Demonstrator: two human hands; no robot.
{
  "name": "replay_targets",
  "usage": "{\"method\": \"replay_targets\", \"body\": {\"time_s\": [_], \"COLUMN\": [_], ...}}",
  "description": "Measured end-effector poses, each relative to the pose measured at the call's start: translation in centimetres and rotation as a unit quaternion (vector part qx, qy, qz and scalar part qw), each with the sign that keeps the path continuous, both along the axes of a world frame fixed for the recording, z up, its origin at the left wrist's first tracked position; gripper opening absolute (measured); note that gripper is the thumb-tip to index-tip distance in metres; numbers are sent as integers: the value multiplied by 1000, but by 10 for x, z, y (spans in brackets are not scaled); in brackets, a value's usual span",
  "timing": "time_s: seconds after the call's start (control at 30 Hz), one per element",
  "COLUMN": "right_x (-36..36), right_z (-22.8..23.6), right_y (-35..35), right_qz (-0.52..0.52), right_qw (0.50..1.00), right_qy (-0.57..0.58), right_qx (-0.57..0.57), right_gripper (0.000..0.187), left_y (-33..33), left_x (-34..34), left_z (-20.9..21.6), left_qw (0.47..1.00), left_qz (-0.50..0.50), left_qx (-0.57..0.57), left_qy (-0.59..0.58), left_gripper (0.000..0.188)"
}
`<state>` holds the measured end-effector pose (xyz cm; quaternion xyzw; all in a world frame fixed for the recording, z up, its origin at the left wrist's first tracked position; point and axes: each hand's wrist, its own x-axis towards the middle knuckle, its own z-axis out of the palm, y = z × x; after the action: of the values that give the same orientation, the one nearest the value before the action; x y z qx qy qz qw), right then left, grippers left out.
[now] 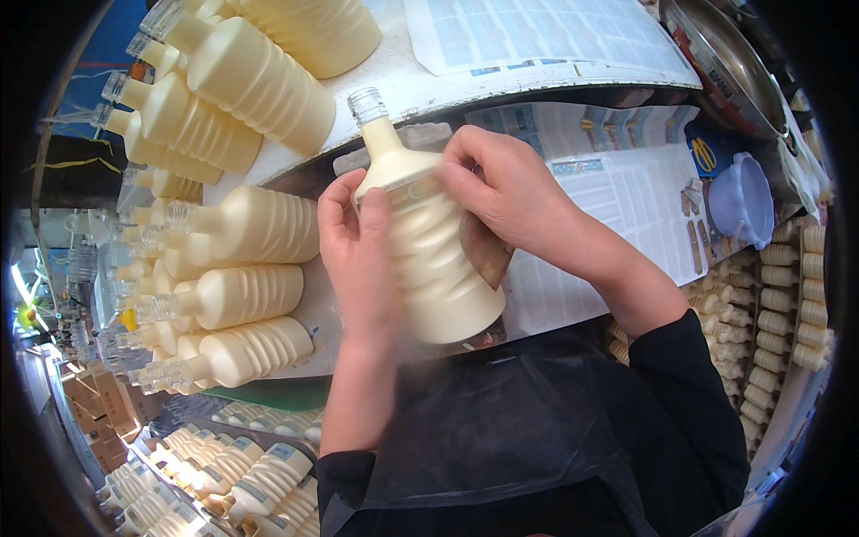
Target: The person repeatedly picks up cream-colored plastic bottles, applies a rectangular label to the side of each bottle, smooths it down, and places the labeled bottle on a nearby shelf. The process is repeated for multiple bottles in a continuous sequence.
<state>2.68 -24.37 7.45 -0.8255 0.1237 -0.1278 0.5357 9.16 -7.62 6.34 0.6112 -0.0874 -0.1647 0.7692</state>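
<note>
A cream ribbed plastic bottle with a clear threaded neck lies before me, its neck pointing away. Along its shoulder runs a thin greyish edge, like the border of a clear label. My left hand is closed at the bottle's left shoulder, the thumb pressed on its front and the fingers curled at its side. At the right shoulder my right hand is closed, finger and thumb pinching near that edge. From under the same hand sticks out a brown flat piece, seemingly held against the palm; its grip is partly hidden.
Similar bottles are stacked at the left. Label sheets cover the bench at the right, with another sheet on the white shelf beyond. A lilac bowl and a metal pan stand at the far right. Labelled bottles fill the lower left.
</note>
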Motion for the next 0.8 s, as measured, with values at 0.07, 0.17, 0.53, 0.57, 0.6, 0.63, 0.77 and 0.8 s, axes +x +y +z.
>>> {"method": "replay_targets", "body": {"time_s": [0.07, 0.17, 0.53, 0.57, 0.6, 0.63, 0.77, 0.8], "right_x": [0, -1, -2, -1, 1, 2, 5, 3], "right_z": [0, -1, -6, -8, -12, -15, -26, -20], "right_y": [-1, -2, -4, -8, -14, -17, -8, -6], "right_qz": [0, -4, 2, 7, 12, 17, 16, 18], "right_qw": [1000, 1000, 998, 997, 995, 992, 986, 988], "right_qy": [5, -8, -14, -9, -4, 2, -66, -35], "right_qx": [-2, -6, 60, 81, 102, 123, 151, 150], "right_gripper": [24, 23, 15, 15, 17, 18, 26, 27], "left_y": [-3, -5, -2, -2, -2, -1, -3, -2], "left_x": [-1, -1, 1, 2, 2, 2, 2, 3], "left_z": [0, -1, -7, -9, -10, -11, -6, -6], "left_qw": [1000, 1000, 1000, 1000, 1000, 1000, 1000, 1000], "left_qz": [2, 1, -17, -17, -17, -17, -15, -16], "left_qx": [23, 15, 4, 5, 5, 6, 0, 9], "left_qy": [-17, -20, -20, -19, -19, -18, -13, -15], "left_gripper": [35, 38, 31, 31, 31, 31, 31, 31]}}
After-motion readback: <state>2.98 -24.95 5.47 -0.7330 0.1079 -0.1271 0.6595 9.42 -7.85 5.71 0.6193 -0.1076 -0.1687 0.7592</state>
